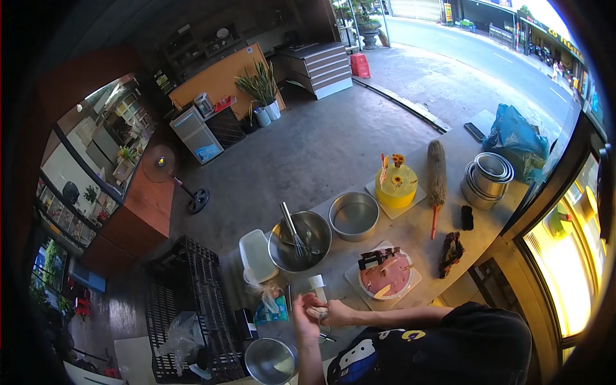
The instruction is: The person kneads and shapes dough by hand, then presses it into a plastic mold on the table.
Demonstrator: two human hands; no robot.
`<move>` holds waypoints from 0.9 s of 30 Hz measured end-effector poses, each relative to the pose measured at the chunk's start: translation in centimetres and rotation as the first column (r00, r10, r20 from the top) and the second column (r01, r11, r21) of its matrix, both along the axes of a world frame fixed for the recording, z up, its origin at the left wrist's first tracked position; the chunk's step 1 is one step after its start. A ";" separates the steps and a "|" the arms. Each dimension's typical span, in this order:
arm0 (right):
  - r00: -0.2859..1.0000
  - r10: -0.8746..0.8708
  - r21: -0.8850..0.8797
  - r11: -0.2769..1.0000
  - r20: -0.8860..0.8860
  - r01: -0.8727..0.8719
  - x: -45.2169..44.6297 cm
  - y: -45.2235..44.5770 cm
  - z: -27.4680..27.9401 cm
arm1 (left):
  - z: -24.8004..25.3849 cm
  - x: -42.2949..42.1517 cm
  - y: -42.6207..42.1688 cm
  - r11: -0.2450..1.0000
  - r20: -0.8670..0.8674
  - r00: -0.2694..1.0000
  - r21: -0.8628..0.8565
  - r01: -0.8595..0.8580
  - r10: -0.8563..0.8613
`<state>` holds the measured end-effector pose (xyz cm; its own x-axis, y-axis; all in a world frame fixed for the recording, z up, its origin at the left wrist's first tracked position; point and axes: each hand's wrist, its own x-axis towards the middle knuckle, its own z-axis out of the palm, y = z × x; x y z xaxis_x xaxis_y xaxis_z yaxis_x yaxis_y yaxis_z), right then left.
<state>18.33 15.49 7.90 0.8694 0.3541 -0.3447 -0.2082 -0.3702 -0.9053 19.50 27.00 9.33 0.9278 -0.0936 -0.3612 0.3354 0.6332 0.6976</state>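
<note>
My left hand (307, 312) is raised over the near edge of the table, its fingers curled, against my right hand (335, 313). The right hand's fingers are bent around something pale and small that I cannot make out. Just beyond the hands stands a white roll (317, 287). A pink round cake (386, 274) with dark pieces on top sits on a white board to the right. Left of the hands lies a teal packet (273, 310). A steel bowl (299, 242) holding a whisk (294, 230) is farther away.
The table (417, 237) also carries a round tin (354, 216), a yellow cake (396, 186), a duster (437, 173), stacked tins (487, 179) and a blue bag (516, 141). At left are a white tub (258, 255), a black crate (192, 308) and a metal bowl (270, 360).
</note>
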 end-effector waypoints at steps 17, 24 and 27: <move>0.765 0.445 0.630 0.774 -0.467 -0.066 0.0 -1.6 2.6 | 5.6 -0.1 -1.8 0.996 0.086 0.995 -0.068 0.062 -0.056; 0.878 0.050 0.448 0.873 -0.476 0.193 -1.3 0.2 2.8 | 5.2 0.9 -1.2 0.917 0.265 0.932 -0.249 0.313 -0.246; 0.969 -0.140 0.449 0.866 -0.205 0.220 -0.5 0.0 3.7 | 5.1 0.5 -2.7 0.923 0.334 0.942 0.374 -0.091 -0.043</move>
<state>17.79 15.46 11.60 0.8807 0.3502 -0.3190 -0.3869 0.1435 -0.9109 20.04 24.28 14.43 0.9992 0.0123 -0.0375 0.0320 0.3031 0.9524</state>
